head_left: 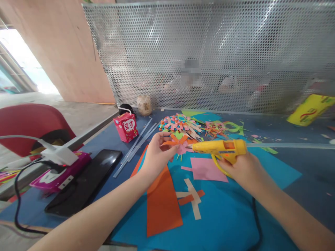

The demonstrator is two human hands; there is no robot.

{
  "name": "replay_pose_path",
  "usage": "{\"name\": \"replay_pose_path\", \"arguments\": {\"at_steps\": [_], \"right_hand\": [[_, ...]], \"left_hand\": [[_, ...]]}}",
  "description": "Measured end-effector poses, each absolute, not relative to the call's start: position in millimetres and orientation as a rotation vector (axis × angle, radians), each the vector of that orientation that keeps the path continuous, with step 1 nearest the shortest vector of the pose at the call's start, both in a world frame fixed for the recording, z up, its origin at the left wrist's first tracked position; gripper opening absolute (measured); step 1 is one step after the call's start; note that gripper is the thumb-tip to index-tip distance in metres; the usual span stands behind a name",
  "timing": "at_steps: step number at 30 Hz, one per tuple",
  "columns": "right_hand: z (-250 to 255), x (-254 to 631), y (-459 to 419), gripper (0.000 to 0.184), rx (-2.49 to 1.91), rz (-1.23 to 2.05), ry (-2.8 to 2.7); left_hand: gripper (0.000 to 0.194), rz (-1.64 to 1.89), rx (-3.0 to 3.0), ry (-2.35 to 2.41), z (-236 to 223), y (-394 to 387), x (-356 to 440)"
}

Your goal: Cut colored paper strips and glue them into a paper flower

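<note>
The glue gun (222, 147) is right of the paper piece (182, 148) — on the table (316, 177), at left, lies the phone (85, 181), and behind it the drink box (126, 127)

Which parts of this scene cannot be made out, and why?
Head view:
Yellow glue gun: handle hidden by right hand.
Nozzle: too small to tell whether it touches pink paper.
Red chair: cut off by left edge.
Area behind perforated screen: blurred through its mesh.
</note>
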State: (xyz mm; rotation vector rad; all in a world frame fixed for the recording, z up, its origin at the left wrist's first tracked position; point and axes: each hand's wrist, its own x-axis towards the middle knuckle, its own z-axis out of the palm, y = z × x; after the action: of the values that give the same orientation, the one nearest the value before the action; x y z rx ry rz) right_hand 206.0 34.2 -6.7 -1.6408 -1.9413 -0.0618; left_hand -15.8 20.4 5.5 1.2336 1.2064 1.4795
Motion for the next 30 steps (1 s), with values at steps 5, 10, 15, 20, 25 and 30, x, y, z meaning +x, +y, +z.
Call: {"name": "replay_pose_path", "arguments": {"at_steps": [5, 10, 15, 20, 25, 30], "right_hand": [[-8.9, 207.4, 34.2, 0.016, -1.607, -0.080, -1.957], [-3.6, 207.5, 34.5, 0.016, -1.575, -0.089, -1.953], [-2.7, 205.8, 33.0, 0.016, -1.585, -0.081, -1.927], [-4.6, 206.2, 34.0, 0.017, -1.590, -0.065, -1.913], [-7.5, 207.7, 36.0, 0.021, -1.601, -0.068, -1.889], [-5.9, 207.4, 39.0, 0.033, -1.633, -0.035, -1.812]], "left_hand": [[0.038, 1.472, 1.240, 1.229, 4.7, 21.2, -14.8], [0.037, 1.446, 1.284, 1.242, 4.2, 19.5, -13.1], [0.037, 1.425, 1.363, 1.249, 4.8, 17.0, -10.8], [0.036, 1.431, 1.353, 1.259, 6.4, 16.5, -10.3], [0.039, 1.442, 1.237, 1.233, 5.8, 18.8, -12.9], [0.040, 1.446, 1.022, 1.214, 5.0, 23.7, -15.9]]}}
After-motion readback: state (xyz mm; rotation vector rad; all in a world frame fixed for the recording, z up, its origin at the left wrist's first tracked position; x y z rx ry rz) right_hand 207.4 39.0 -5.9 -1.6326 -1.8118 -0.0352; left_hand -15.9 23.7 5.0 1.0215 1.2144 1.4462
